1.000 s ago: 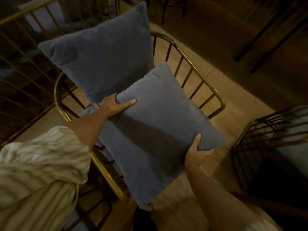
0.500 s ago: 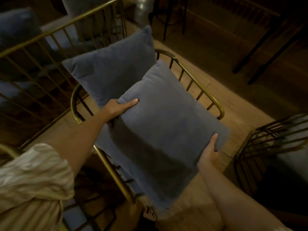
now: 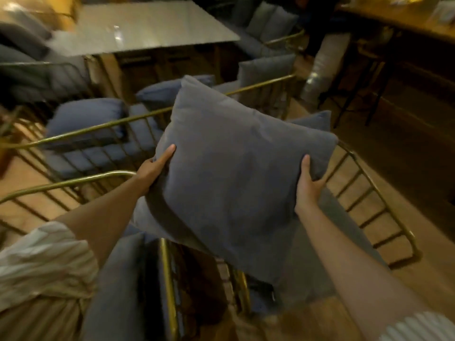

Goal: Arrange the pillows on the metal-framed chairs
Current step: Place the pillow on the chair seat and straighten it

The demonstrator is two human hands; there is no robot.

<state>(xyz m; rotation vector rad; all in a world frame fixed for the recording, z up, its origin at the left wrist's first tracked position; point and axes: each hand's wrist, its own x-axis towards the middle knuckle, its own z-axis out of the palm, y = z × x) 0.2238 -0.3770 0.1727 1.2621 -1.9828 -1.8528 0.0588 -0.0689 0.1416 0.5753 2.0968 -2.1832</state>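
A grey-blue square pillow [image 3: 236,173] is held up in the air over a gold metal-framed chair [image 3: 374,193]. My left hand [image 3: 155,166] grips its left edge and my right hand [image 3: 307,183] grips its right edge. Behind the raised pillow, only a corner of a second pillow [image 3: 312,121] shows on the same chair. Its seat cushion [image 3: 312,274] lies below the held pillow.
A second gold-framed chair [image 3: 98,129] to the left carries blue pillows [image 3: 83,116]. A grey table [image 3: 147,28] stands behind, with more cushioned chairs [image 3: 266,67] beyond. Dark table legs [image 3: 379,94] stand on the wooden floor at right. Another cushion [image 3: 115,286] lies at bottom left.
Both hands have lifted the pillow higher off the chair and tilted it more upright. The view has swung upward, revealing the table and further chairs.
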